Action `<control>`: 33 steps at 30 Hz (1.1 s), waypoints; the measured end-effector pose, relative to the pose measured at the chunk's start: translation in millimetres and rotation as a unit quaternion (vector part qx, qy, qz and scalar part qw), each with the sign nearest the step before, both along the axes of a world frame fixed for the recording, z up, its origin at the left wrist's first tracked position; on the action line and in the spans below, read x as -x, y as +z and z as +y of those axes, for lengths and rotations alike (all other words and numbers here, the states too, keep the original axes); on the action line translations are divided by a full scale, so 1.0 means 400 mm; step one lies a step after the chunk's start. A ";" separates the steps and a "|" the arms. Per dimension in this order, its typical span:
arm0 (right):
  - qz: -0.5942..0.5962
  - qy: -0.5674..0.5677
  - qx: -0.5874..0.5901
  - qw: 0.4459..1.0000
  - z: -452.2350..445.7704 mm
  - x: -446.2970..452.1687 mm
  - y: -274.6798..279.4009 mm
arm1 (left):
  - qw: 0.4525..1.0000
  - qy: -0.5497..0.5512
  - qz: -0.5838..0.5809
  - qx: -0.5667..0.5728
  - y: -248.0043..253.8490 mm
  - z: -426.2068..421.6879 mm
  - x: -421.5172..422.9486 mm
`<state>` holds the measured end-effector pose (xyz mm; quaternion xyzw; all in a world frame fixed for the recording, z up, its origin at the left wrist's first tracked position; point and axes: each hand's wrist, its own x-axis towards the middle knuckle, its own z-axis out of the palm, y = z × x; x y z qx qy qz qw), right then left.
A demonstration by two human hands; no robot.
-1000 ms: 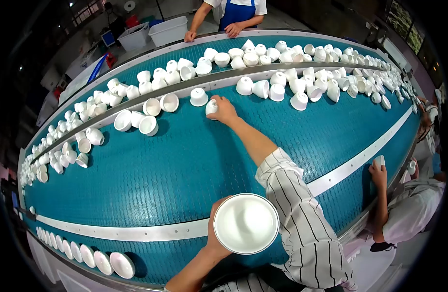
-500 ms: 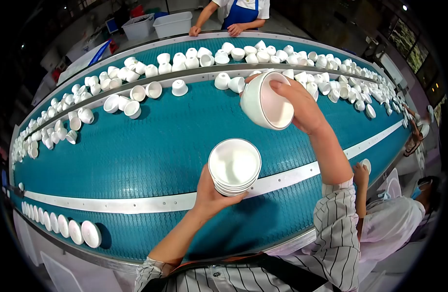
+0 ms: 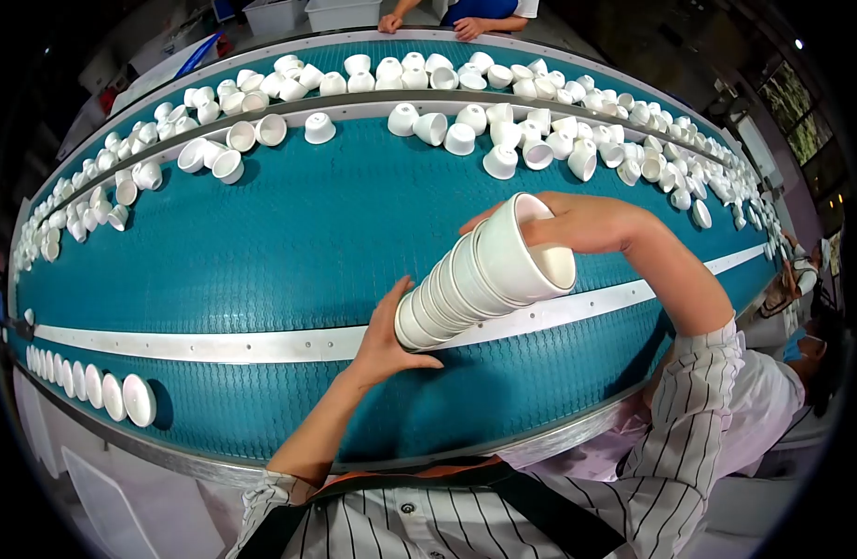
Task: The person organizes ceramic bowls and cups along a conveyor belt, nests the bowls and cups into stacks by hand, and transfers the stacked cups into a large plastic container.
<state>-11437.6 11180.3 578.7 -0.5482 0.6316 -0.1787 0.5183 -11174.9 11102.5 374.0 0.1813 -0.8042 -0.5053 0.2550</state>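
A tilted stack of nested white cups (image 3: 461, 279) spans the space between my hands above the teal belt. My left hand (image 3: 384, 335) cradles the stack's lower end, thumb on the near side and fingers on the far side. At the upper end, my right hand (image 3: 578, 224) grips the rim of the last cup (image 3: 510, 261), thumb inside its mouth and fingers behind. This cup sits in the stack, its opening facing right and toward me. Part of my right hand's fingers is hidden behind it.
Many loose white cups (image 3: 500, 161) lie along the far side of the teal belt (image 3: 289, 224). A metal strip (image 3: 205, 347) divides it. At the near left stands a row of stacked white cups (image 3: 138, 401). Across the belt, a person's hands (image 3: 469, 28) rest on the edge; another person (image 3: 764, 401) is at right.
My right hand has brought its cup down and left onto the stack. The stack has tipped from near upright to slanting rightward. The view has shifted slightly.
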 end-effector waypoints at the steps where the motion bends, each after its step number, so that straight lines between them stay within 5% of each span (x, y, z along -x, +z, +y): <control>1: -0.026 -0.011 -0.004 1.000 0.010 0.025 -0.013 | 1.000 0.002 -0.014 -0.028 -0.036 0.009 -0.002; 11: -0.362 -0.045 0.014 0.931 0.133 0.247 -0.167 | 0.987 0.061 -0.007 -0.149 -0.080 0.116 0.125; 17: -0.374 -0.156 0.072 0.911 0.320 0.262 -0.201 | 0.992 0.011 0.017 -0.128 -0.060 0.169 0.177; 22: -0.344 -0.232 0.211 0.885 0.619 0.201 -0.175 | 0.994 -0.059 -0.088 0.021 0.160 0.270 0.214; 23: -0.379 -0.251 0.273 0.848 0.683 0.167 -0.163 | 0.991 -0.077 -0.108 0.035 0.190 0.292 0.221; 24: -0.453 -0.317 0.205 0.808 0.750 0.123 -0.141 | 0.983 -0.113 -0.136 0.044 0.207 0.312 0.231; 33: -0.394 -0.612 0.248 0.639 1.316 -0.162 -0.118 | 0.880 -0.426 -0.212 -0.005 0.297 0.646 0.431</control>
